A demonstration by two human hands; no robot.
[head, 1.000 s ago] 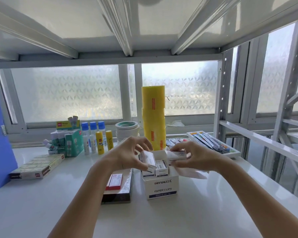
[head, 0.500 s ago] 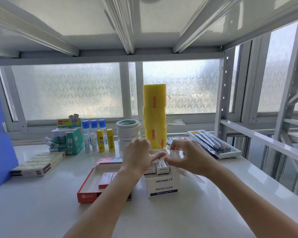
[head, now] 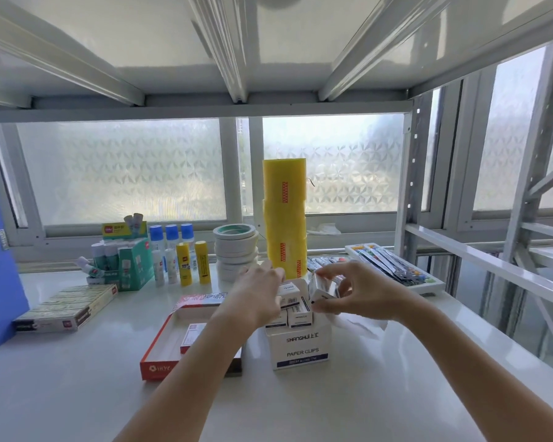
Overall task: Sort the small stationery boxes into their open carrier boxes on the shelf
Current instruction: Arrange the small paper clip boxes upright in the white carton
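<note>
A white carrier box marked PAPER CLIPS stands open at the middle of the shelf, with several small white paper clip boxes upright inside. My left hand rests over its left side, fingers on one small white box at the top. My right hand holds another small white box tilted over the carrier's right edge. Left of it lies an open orange carrier box holding a small red-and-white box, partly hidden by my left forearm.
A tall stack of yellow tape rolls and white tape rolls stand behind the carrier. Glue sticks and a green box sit back left, a flat staple box far left, a tray of packets right.
Both hands have kept working over the paper clip carrier. My right hand now holds a small white box tilted at the carrier's right edge; my left hand presses on a box at the top.
</note>
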